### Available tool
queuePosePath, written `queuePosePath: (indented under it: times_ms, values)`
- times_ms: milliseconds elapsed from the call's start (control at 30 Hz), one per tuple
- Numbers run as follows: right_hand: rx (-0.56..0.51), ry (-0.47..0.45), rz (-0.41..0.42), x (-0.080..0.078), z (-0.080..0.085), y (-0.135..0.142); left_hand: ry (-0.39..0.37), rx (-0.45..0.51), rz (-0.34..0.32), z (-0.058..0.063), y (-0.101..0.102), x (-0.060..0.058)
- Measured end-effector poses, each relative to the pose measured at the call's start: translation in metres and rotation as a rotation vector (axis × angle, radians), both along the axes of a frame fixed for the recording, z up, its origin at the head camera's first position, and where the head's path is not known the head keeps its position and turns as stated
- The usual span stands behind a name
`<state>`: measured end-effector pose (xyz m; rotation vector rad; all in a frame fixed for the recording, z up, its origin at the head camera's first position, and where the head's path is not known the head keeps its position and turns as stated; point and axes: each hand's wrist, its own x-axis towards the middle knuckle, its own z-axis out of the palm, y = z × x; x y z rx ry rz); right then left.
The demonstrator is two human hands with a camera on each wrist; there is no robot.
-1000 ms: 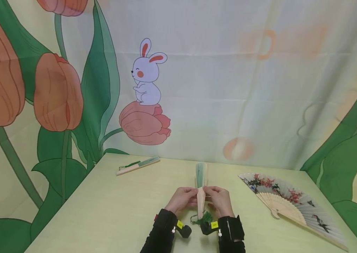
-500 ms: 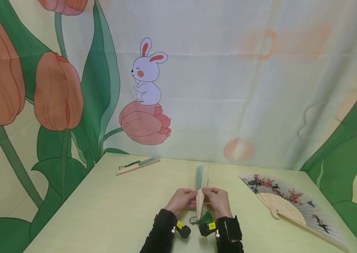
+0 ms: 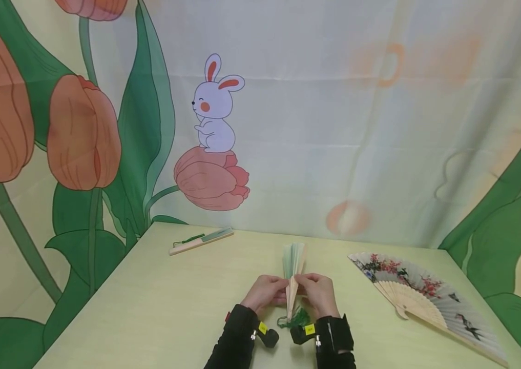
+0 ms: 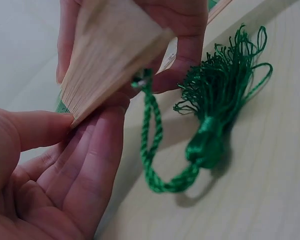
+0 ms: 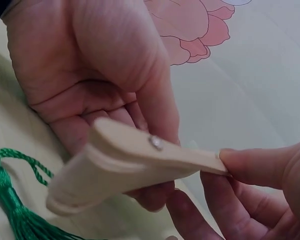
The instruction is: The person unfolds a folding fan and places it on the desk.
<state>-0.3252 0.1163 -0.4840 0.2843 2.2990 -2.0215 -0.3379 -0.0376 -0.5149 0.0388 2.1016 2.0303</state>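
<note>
A folding fan (image 3: 293, 260) with pale wooden ribs and greenish leaf stands partly spread between both hands, its leaf end toward the backdrop. My left hand (image 3: 262, 292) pinches one side of the ribs between thumb and fingers. On the other side, my right hand (image 3: 321, 293) pinches the outer rib. The ribs (image 4: 102, 55) splay a little from the pivot end in the left wrist view, and a metal rivet (image 5: 155, 142) shows in the right wrist view. From the pivot hangs a green cord with a tassel (image 4: 207, 140), lying close over the table.
At the back left of the table (image 3: 149, 307) lies a closed fan (image 3: 201, 242) with a green tassel. To the right, a spread fan (image 3: 419, 292) carries painted red blossoms and birds. A printed curtain (image 3: 288, 128) with tulips and a rabbit hangs behind.
The fan between the hands has spread slightly wider at its leaf end, showing more folds. Its top has come a little lower; the right hand shifted slightly left.
</note>
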Motion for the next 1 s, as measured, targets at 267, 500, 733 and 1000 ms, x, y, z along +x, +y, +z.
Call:
queuePosePath:
  times_ms: [267,500,733,1000]
  values:
    - [0.006,-0.001,0.008,0.0001,0.0022,0.0019,-0.024,0.011,-0.006,0.0030,-0.0020,0.0000]
    - [-0.014,-0.001,-0.004,-0.0006,-0.0005,0.0050,-0.017,0.004,0.018,0.0025,-0.0028,0.0016]
    - [-0.051,-0.010,-0.025,-0.0009,-0.0022,0.0075,-0.015,0.034,0.039,0.0000,-0.0046,-0.0012]
    - [-0.117,-0.035,-0.041,-0.0019,-0.0001,0.0082,-0.041,0.052,0.058,0.0036,-0.0083,0.0008]
